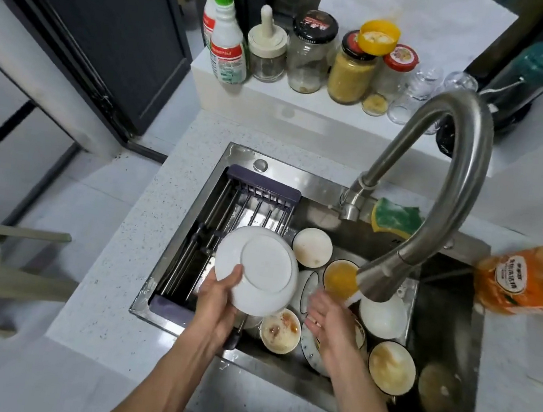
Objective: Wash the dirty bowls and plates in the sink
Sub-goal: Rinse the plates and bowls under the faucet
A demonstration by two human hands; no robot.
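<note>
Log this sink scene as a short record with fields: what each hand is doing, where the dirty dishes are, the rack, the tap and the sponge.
left hand: left hand grips the rim of a white plate, underside facing the camera, over the drying rack
right hand: right hand open, fingers straight, under the faucet spout
dirty dishes: several stained bowls in the sink, right of the rack
rack: sits in the sink's left part
sponge: green and yellow sponge on the sink's back rim, beside the faucet base
</note>
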